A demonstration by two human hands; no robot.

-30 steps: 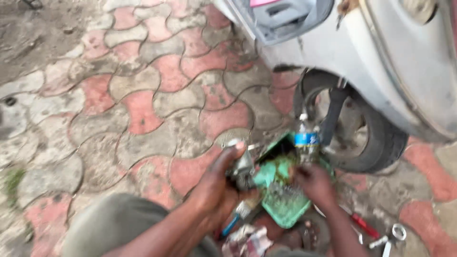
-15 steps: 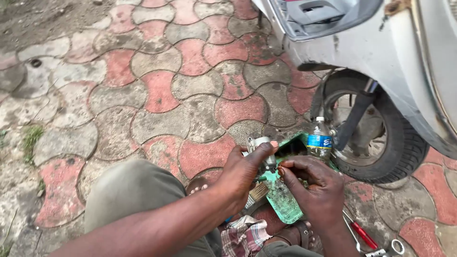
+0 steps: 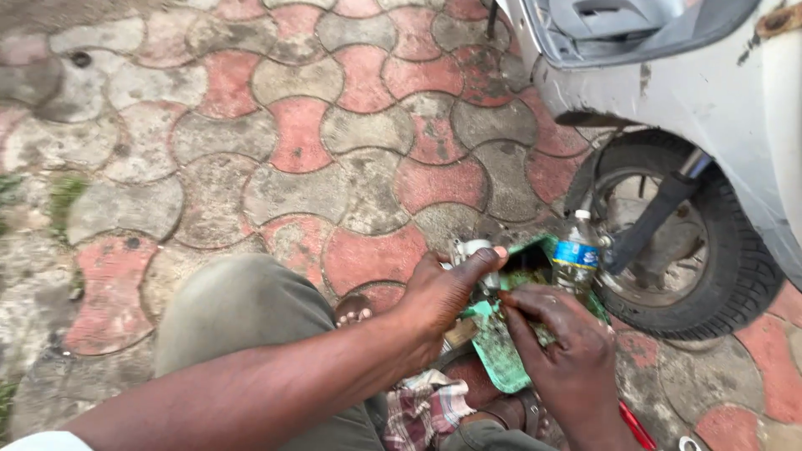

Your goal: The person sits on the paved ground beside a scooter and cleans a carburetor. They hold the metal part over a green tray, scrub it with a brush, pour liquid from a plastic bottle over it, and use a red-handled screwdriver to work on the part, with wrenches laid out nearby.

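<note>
Left hand [image 3: 447, 292] is pinching a small metal part [image 3: 469, 250] over the green tray [image 3: 501, 359] to catch grime, while right hand [image 3: 568, 355], fingers curled, is working beside it near the scooter wheel [image 3: 685, 242].

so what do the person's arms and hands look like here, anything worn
Both forearms are bare, with no gloves, rings or watch in view. The left hand and right hand look smeared with dark grime. A sliver of white sleeve shows at the left arm's upper end.

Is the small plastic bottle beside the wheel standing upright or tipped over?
Upright: the bottle stands with its white cap on top, beside the wheel.
</note>
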